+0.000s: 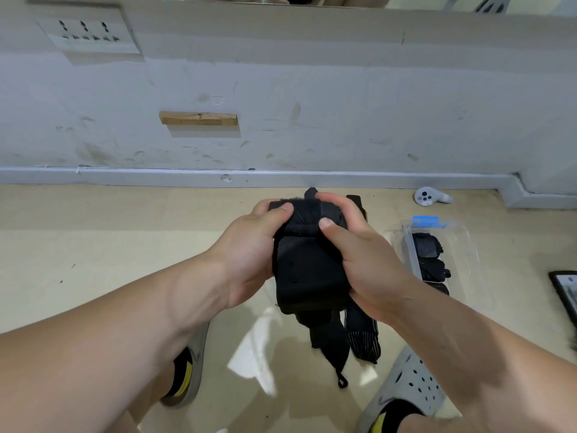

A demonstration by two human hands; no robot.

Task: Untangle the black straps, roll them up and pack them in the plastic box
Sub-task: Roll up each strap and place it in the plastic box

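**Strap bundle held in both hands above the floor**

Head view. The left hand [249, 245] grips the left side of a partly rolled black strap [309, 270]. Its fingers are curled behind the fabric and its thumb presses on the upper fold. The right hand [359, 245] grips the right side in the same way, with its thumb on the top edge of the roll. The two thumbs are near each other but apart.

A loose tail [331, 342] of black fabric extends below the bundle and ends in a small loop [342, 382]. Whether the tail hangs free or rests on the floor [93, 245] cannot be told.

A second strap [363, 339], dark with fine stripes, lies just beside the tail. It is partly hidden under the right hand.

The plastic box [468, 245] stands open on the floor to the right of the hands, well apart from the floor's far edge. It has clear walls and a blue latch [426, 220] at its far end. Rolled black straps [426, 248] lie inside it in a row.

A white controller [429, 196] lies near the floor's far edge, beyond the box. A dark framed object [565, 292] lies at the right border of the view.

Two grey shoes are visible at the near edge, the left shoe [193, 370] and the right shoe [409, 382], which is perforated.

The wall [281, 89] carries a wooden block [199, 118] and a socket plate [89, 34].
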